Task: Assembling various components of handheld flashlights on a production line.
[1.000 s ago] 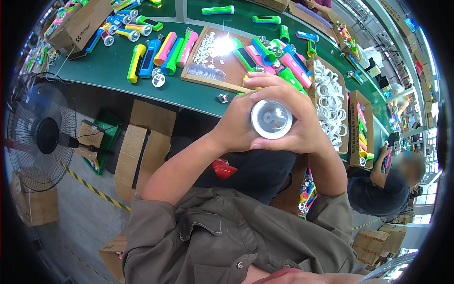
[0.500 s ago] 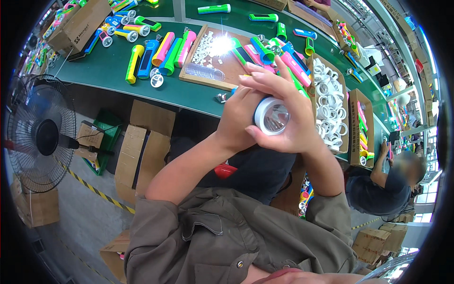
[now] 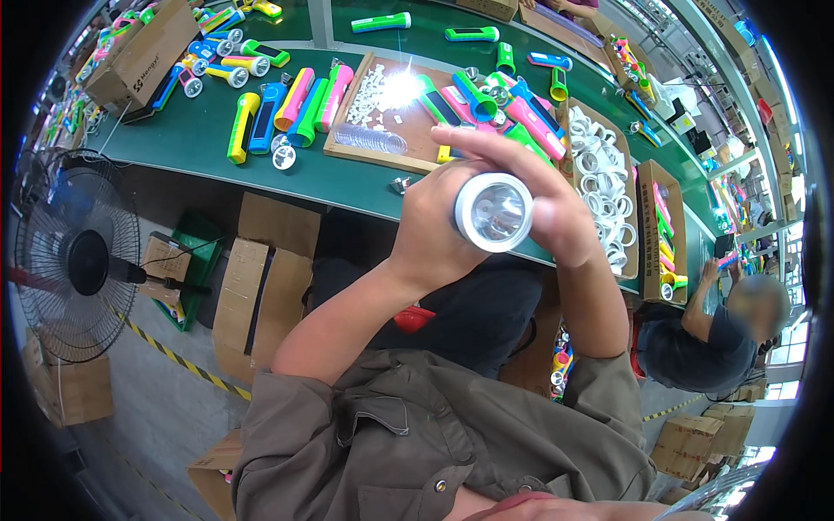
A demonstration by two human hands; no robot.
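A flashlight with a white ring around its clear lens and shiny reflector (image 3: 499, 212) points up toward me. My left hand (image 3: 434, 227) is wrapped round its body, which the fingers hide. At the right side of the white ring is my right hand (image 3: 560, 208), its fingers stretched out above the flashlight head and its blurred thumb beside the rim. Beyond the hands, a wooden-edged tray (image 3: 382, 160) bears small white parts, a stack of clear discs and several flashlights. To the right stands a box of white rings (image 3: 599, 187).
Several colourful flashlights (image 3: 300, 108) lie on the green table (image 3: 195, 148), with a loose reflector (image 3: 283, 156) near its edge. A cardboard box (image 3: 143, 61) stands at far left, above a fan (image 3: 87, 260). At right are a carton of flashlights (image 3: 651, 226) and a co-worker (image 3: 695, 339).
My right hand has loosened from round the white ring, its thumb moving off to the right. The flashlight head has turned more toward me and now shows more fully.
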